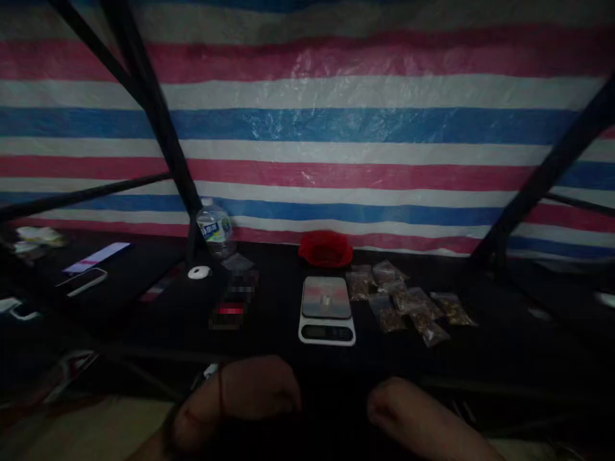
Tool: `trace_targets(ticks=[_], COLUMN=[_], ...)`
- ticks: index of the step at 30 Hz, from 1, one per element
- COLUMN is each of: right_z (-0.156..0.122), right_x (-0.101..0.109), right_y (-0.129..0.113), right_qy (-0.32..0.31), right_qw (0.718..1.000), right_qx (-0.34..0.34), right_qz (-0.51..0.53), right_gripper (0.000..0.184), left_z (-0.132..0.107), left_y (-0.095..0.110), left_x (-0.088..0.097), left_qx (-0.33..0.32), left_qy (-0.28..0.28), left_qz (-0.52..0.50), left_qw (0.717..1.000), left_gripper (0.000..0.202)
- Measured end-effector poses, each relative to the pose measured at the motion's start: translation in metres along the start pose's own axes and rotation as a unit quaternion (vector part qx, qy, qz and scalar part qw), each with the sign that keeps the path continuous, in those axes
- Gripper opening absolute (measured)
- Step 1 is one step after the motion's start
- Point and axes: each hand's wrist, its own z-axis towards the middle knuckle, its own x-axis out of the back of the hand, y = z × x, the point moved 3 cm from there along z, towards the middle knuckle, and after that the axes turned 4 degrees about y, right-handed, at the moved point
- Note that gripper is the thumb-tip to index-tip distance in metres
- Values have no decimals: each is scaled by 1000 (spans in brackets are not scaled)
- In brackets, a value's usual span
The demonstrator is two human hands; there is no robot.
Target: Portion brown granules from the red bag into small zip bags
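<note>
My left hand rests at the near edge of the dark table, with a thin red string around its wrist. My right hand lies about a hand's width to its right. The fingers of both curl down out of sight, so what they hold, if anything, is hidden. Just beyond them stands a small white digital scale with a tiny object on its platform. Several small clear bags of brownish bits lie to the right of the scale. A red bowl-like thing sits behind it.
A striped red, white and blue tarp hangs behind the table, crossed by dark slanted poles. A water bottle stands at the back left, next to a white disc. Farther left lie a phone and a card.
</note>
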Motion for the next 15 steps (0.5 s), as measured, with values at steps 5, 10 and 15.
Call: trace_targets(ticks=[5,10,15], right_z=[2,36,51], right_x=[46,95,118], right_y=[-32,-45,-34], right_qy=[32,111,283], right_qw=[991,971,936], right_qx=[114,196,172], right_qz=[60,82,117], right_gripper=[46,40,32], left_z=[33,52,50], left_y=[9,11,5], left_x=[20,63,64], left_qx=[-51,-101,-113], left_qy=[-9,70,182], left_qz=[-26,-17,-28], left_qw=[998,992,976], left_gripper=[27,22,23])
